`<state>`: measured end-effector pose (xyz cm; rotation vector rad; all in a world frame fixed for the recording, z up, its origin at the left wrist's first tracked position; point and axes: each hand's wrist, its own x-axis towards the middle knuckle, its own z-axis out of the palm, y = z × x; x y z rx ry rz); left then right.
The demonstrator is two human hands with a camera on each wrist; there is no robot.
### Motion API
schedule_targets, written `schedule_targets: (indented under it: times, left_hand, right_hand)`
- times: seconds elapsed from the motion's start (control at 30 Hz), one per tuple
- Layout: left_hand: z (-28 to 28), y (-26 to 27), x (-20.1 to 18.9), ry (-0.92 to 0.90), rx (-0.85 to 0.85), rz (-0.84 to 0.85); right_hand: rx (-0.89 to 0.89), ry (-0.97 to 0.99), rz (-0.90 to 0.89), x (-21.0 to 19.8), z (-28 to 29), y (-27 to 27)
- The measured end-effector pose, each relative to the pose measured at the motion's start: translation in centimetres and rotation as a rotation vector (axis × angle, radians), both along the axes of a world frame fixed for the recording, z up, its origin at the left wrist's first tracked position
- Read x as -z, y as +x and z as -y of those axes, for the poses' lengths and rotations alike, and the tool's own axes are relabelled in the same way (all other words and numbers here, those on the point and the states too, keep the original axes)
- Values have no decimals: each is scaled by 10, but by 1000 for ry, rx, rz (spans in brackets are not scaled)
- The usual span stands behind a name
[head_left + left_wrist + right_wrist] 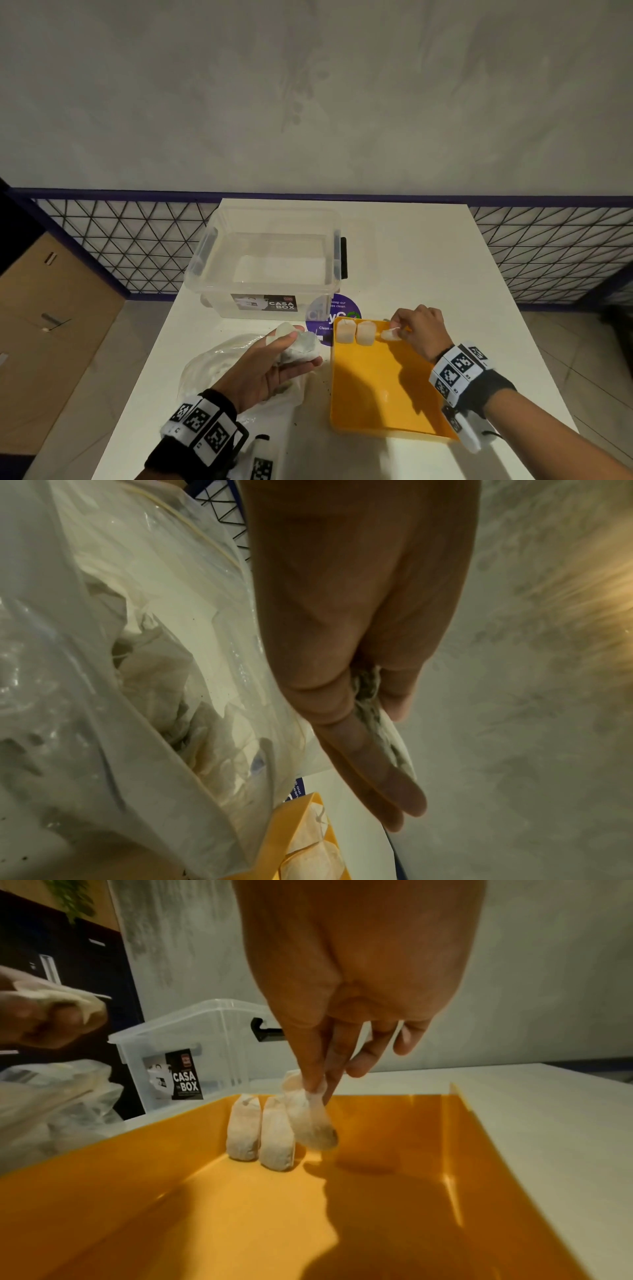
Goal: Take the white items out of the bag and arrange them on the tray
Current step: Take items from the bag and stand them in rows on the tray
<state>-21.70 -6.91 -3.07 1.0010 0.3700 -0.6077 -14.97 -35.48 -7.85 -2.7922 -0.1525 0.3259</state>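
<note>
Pinching soft papery pouch point(310, 1123), right hand point(349, 993)

A mottled grey wall point(308, 96) is seen behind the white surface point(428, 260). Black wire lattice fencing point(113, 240) is framed in purple at both far corners. Cardboard boxes point(51, 325) are stacked left; pale floor tiles point(596, 359) are lit dimly.

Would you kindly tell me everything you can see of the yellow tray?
The yellow tray is a glossy, plastic-looking rectangle with low raised walls, lying flat on the white table. Two white sachets lie side by side along its far wall. The right hand holds a third sachet just above its floor.
</note>
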Motion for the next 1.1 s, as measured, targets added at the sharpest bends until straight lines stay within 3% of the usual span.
schedule_targets:
  times: [0.3, 0.87, 1.1]
  left_hand:
    - [-3, -3, 1, 31, -2, 12]
    - [-2, -2, -2, 50, -12, 12]
    - [-3, 0, 0, 41, 28, 37]
  right_hand:
    - [-24, -67, 16, 24, 2, 3]
    - [-149, -254, 155, 22, -10, 6]
    - [-108, -301, 135, 17, -10, 11]
